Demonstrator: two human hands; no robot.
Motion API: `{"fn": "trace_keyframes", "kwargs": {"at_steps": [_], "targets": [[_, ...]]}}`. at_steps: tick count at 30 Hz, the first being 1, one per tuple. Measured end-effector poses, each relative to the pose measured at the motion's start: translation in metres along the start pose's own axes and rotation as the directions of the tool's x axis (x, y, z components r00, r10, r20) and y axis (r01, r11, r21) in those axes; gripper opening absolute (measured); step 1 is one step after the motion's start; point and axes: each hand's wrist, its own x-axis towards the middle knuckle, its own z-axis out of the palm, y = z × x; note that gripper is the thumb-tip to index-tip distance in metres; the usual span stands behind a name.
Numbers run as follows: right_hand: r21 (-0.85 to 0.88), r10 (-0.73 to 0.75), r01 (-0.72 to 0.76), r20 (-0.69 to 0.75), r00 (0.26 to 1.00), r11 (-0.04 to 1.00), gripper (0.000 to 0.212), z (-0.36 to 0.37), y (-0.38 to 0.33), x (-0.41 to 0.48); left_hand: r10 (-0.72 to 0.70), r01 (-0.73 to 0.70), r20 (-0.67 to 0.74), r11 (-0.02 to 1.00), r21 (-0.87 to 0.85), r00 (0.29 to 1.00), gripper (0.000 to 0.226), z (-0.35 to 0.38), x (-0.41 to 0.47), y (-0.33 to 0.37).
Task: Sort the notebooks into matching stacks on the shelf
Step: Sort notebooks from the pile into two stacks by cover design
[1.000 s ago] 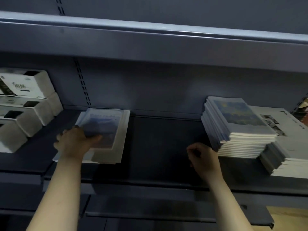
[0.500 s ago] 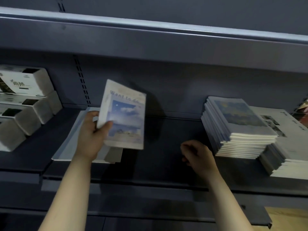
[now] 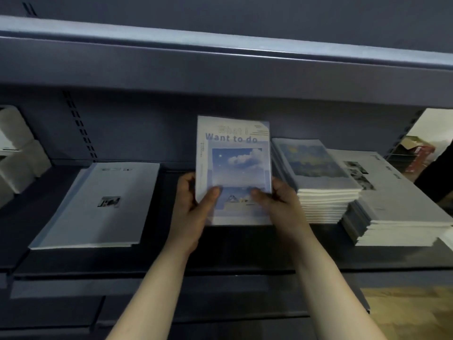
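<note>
Both hands pinch one notebook point(image 3: 235, 165): the left hand point(image 3: 193, 207) has its thumb on the front cover and its fingers curled behind the left edge, and the right hand point(image 3: 278, 204) mirrors that on the right edge. Both grip near the lower half. The notebook is at centre frame, held upright with the cover facing the camera. The cover shows a blue sky-and-cloud print and the text "What I Want to do". Its bottom edge sits low over the shelf point(image 3: 232, 246); can't tell if it touches. Just right of it is a tall stack point(image 3: 318, 175) with a dark painted-look cover. Right of that, touching it, is a lower stack point(image 3: 394, 202) of bigger grey-white covers. Left of centre, apart from the hands, a pale book point(image 3: 98, 207) with a small photo lies flat on the shelf; can't tell how many are under it. White boxes point(image 3: 19, 158) are at the far left edge, an upper shelf point(image 3: 220, 67) runs across the top, and a cardboard carton point(image 3: 416, 148) is at the far right.
</note>
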Motion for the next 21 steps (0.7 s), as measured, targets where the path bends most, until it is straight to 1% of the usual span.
{"fn": "trace_keyframes", "kwargs": {"at_steps": [4, 7, 8, 9, 11, 13, 15, 17, 19, 21], "targets": [[-0.005, 0.003, -0.004, -0.046, 0.999, 1.0, 0.023, -0.032, -0.006, 0.0, -0.075, 0.079, 0.091, 0.996, -0.035, 0.993, 0.028, 0.016, 0.001, -0.002], [0.02, 0.0, 0.002, -0.088, 0.996, 1.0, 0.018, -0.056, -0.013, 0.004, -0.088, 0.097, 0.128, 0.994, -0.059, 0.988, 0.036, 0.018, 0.003, -0.012], [0.025, 0.0, 0.003, -0.107, 0.994, 1.0, 0.017, -0.066, -0.017, 0.006, -0.083, 0.087, 0.119, 0.996, -0.03, 0.989, 0.036, 0.02, 0.004, -0.017], [0.035, 0.006, -0.001, -0.131, 0.991, 0.999, 0.017, -0.076, -0.02, 0.008, -0.08, 0.076, 0.105, 0.996, 0.037, 0.991, 0.032, 0.023, 0.004, -0.023], [0.051, 0.021, -0.013, -0.167, 0.986, 0.999, 0.016, -0.098, -0.026, 0.011, -0.073, 0.049, 0.099, 0.972, 0.23, 0.992, 0.018, 0.028, 0.004, -0.037], [0.034, 0.034, -0.028, -0.196, 0.98, 0.999, 0.017, -0.119, -0.033, 0.014, -0.05, -0.01, 0.132, 0.907, 0.42, 0.99, 0.011, 0.035, 0.002, -0.047], [-0.004, 0.053, -0.055, -0.253, 0.966, 0.998, 0.014, -0.138, -0.037, 0.019, -0.032, -0.085, 0.195, 0.82, 0.566, 0.98, 0.015, 0.042, -0.002, -0.054], [-0.098, 0.029, -0.064, -0.32, 0.947, 0.993, 0.008, -0.155, -0.039, 0.028, -0.024, -0.142, 0.232, 0.729, 0.67, 0.972, 0.021, 0.046, -0.008, -0.059], [-0.206, -0.004, -0.071, -0.344, 0.939, 0.976, 0.007, -0.167, -0.039, 0.037, -0.027, -0.16, 0.235, 0.655, 0.738, 0.972, 0.024, 0.049, -0.011, -0.06], [-0.273, -0.024, -0.074, -0.339, 0.94, 0.959, 0.01, -0.173, -0.036, 0.044, -0.032, -0.173, 0.238, 0.594, 0.786, 0.971, 0.026, 0.051, -0.013, -0.06]]}}
